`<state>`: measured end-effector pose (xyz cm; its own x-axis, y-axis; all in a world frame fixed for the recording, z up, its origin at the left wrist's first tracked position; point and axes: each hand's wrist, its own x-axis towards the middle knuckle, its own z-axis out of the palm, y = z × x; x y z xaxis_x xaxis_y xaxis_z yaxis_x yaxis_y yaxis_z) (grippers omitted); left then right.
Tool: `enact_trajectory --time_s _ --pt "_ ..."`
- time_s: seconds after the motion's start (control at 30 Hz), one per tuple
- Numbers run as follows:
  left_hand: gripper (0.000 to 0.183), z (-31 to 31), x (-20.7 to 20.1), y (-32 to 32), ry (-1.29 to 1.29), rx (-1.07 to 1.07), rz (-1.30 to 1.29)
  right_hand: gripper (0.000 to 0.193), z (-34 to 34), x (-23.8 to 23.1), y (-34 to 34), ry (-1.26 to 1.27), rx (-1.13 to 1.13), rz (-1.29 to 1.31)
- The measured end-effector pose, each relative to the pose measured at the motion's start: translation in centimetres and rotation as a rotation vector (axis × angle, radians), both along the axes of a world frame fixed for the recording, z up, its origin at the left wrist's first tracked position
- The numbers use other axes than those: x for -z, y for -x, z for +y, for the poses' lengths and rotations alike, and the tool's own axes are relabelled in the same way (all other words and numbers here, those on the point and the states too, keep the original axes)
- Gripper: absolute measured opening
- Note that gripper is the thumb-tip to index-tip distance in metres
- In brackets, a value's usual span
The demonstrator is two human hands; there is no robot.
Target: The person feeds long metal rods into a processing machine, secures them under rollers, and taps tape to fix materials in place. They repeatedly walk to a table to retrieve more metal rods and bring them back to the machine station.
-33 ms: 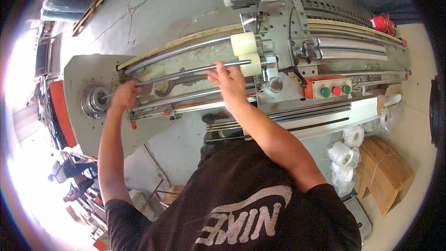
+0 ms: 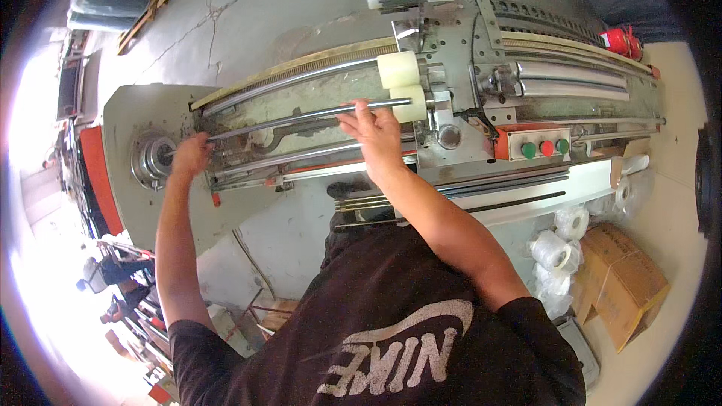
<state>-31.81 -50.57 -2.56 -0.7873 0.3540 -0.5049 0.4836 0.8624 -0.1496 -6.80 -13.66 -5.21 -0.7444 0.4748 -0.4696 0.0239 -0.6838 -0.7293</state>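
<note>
A long, slim metal rod (image 2: 301, 115) spans the near part of the machine, its right end in front of two cream rollers (image 2: 398, 70). My left hand (image 2: 192, 154) closes around the rod's left end, just right of the round metal chuck (image 2: 153, 159); its fingertips are partly hidden and slightly blurred. Farther right, my right hand (image 2: 374, 124) holds the rod near its other end, from the near side, with thumb and fingers against it. Whether the left end touches the chuck is hidden by my left hand.
A control box (image 2: 532, 143) with green and red buttons sits on the carriage, right of my right hand. Several rods (image 2: 481, 189) lie on a white tray in front of me. Plastic-wrapped rolls (image 2: 553, 250) and a cardboard box (image 2: 623, 286) stand at lower right.
My left hand has shifted slightly left, nearer the chuck. My right hand and the rod look almost the same, and the whole view has shifted a little.
</note>
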Motion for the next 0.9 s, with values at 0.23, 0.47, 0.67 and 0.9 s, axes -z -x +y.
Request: enact_trajectory --time_s 0.23,0.47,0.67,0.9 --pt "0.017 -1.6 1.1 -1.9 -0.373 0.205 0.249 0.033 6.3 -1.5 -2.8 -0.301 0.227 -0.133" --pt "0.018 4.1 6.3 -18.4 -0.667 0.274 -0.045 0.042 21.8 1.9 -22.8 -0.327 0.592 -0.225" --pt "0.025 10.1 11.5 -31.7 -0.878 0.028 -0.190 0.030 28.3 10.6 -35.4 -0.129 0.683 -0.523" --pt "0.022 15.1 13.6 -35.5 -0.977 0.202 0.117 0.023 35.3 17.5 -39.1 -0.194 0.612 -0.599"
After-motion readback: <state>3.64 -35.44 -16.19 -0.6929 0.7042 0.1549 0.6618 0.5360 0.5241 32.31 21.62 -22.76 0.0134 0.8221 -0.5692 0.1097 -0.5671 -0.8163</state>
